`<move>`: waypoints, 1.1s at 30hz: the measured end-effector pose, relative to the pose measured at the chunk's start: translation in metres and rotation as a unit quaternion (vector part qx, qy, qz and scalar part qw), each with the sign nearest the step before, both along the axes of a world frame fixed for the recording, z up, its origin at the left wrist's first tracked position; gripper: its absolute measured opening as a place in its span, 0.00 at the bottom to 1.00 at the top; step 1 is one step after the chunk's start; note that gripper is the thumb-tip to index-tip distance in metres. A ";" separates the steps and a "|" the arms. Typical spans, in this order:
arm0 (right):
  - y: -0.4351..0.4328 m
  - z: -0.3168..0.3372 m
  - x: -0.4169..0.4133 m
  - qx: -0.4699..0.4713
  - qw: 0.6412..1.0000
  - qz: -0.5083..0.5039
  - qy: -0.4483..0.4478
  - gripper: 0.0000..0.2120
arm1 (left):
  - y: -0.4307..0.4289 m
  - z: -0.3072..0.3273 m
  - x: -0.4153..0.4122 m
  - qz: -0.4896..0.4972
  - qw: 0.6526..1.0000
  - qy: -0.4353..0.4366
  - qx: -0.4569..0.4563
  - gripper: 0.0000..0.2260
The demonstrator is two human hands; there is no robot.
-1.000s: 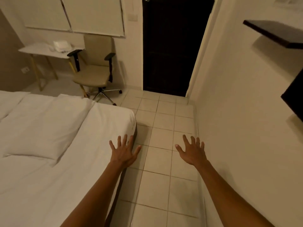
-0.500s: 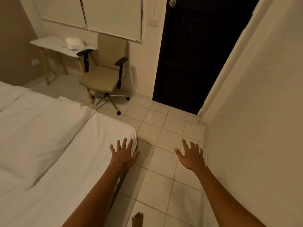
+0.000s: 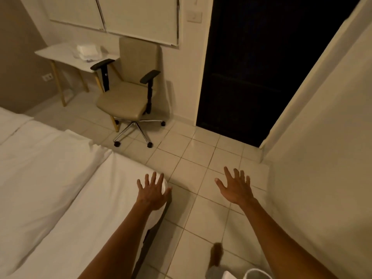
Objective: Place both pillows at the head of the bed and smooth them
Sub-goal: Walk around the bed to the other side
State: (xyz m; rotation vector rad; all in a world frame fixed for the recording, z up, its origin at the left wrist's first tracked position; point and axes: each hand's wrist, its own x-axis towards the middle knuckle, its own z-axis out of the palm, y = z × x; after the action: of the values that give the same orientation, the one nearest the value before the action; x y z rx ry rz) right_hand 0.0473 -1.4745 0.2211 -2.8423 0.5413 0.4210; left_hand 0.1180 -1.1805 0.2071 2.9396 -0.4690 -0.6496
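View is shifted forward and tilted: the office chair [image 3: 128, 93] and side table [image 3: 66, 55] are seen lower and nearer than 1 s ago, and the dark shelf on the right wall is lost from view. The pillow [image 3: 40, 170] is pushed toward the left edge, its lower part cut off. A bare foot [image 3: 216, 256] is now seen on the tiled floor [image 3: 201, 158], stepped forward beside the bed [image 3: 96, 208].

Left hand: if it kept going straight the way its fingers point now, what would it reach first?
The left hand, open above the bed corner, points up and slightly right across bare floor tiles. Probably the office chair, its wheeled base first, though depth is unclear and it may pass just right of it.
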 end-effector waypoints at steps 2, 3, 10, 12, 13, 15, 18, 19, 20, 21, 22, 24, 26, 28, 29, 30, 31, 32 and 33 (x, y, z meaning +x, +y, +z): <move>-0.025 -0.004 0.031 0.008 1.000 0.015 0.009 0.36 | -0.023 -0.005 0.022 0.015 1.000 0.011 -0.007 0.33; -0.034 -0.006 0.044 0.007 1.000 0.022 0.006 0.36 | -0.033 -0.007 0.030 0.027 1.000 0.009 -0.012 0.32; -0.111 -0.013 0.148 0.001 0.995 0.098 0.035 0.36 | -0.113 -0.011 0.088 0.098 0.994 0.008 -0.049 0.34; -0.122 -0.015 0.176 0.002 0.992 0.119 0.050 0.36 | -0.125 -0.011 0.101 0.118 0.992 0.012 -0.054 0.34; -0.124 -0.018 0.191 0.002 0.991 0.130 0.044 0.36 | -0.128 -0.013 0.108 0.133 0.989 0.005 -0.058 0.33; -0.126 -0.021 0.225 0.002 0.987 0.154 0.041 0.36 | -0.134 -0.013 0.128 0.162 0.984 0.002 -0.070 0.33; -0.124 -0.022 0.280 0.006 0.982 0.184 0.040 0.36 | -0.137 -0.013 0.166 0.190 0.979 -0.004 -0.068 0.33; -0.122 -0.023 0.298 0.009 0.980 0.193 0.039 0.36 | -0.137 -0.015 0.181 0.200 0.978 -0.006 -0.067 0.33; -0.119 -0.023 0.317 0.011 0.979 0.201 0.038 0.36 | -0.136 -0.016 0.197 0.208 0.976 -0.009 -0.064 0.33; -0.117 -0.024 0.336 0.013 0.978 0.207 0.036 0.36 | -0.136 -0.018 0.214 0.216 0.974 -0.013 -0.062 0.33; -0.115 -0.025 0.354 0.013 0.976 0.213 0.035 0.36 | -0.136 -0.019 0.231 0.221 0.973 -0.014 -0.060 0.33; -0.112 -0.024 0.390 0.001 0.973 0.227 0.040 0.36 | -0.137 -0.018 0.265 0.232 0.971 -0.010 -0.056 0.33; -0.108 -0.021 0.427 -0.005 0.969 0.241 0.046 0.36 | -0.136 -0.018 0.296 0.239 0.970 -0.008 -0.051 0.34; -0.099 -0.018 0.466 0.001 0.968 0.249 0.025 0.36 | -0.130 -0.016 0.328 0.252 0.966 -0.026 -0.048 0.37; -0.094 -0.017 0.484 0.002 0.967 0.254 0.015 0.36 | -0.126 -0.014 0.343 0.266 0.962 -0.031 -0.045 0.39; -0.089 -0.017 0.501 0.003 0.965 0.263 0.009 0.36 | -0.122 -0.013 0.356 0.278 0.959 -0.034 -0.045 0.40; -0.085 -0.015 0.515 0.006 0.962 0.272 0.014 0.36 | -0.120 -0.010 0.365 0.284 0.957 -0.031 -0.046 0.40; -0.078 -0.014 0.530 0.008 0.960 0.281 0.014 0.36 | -0.116 -0.009 0.373 0.291 0.955 -0.036 -0.047 0.40; -0.071 -0.013 0.546 0.010 0.957 0.290 0.012 0.36 | -0.111 -0.009 0.382 0.300 0.952 -0.046 -0.047 0.40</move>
State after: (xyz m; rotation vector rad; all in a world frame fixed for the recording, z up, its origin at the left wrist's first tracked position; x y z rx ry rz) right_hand 0.5929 -1.5451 0.2077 -2.9338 -0.3127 0.5477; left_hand 0.5001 -1.2917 0.1979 2.7933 0.3767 -0.3952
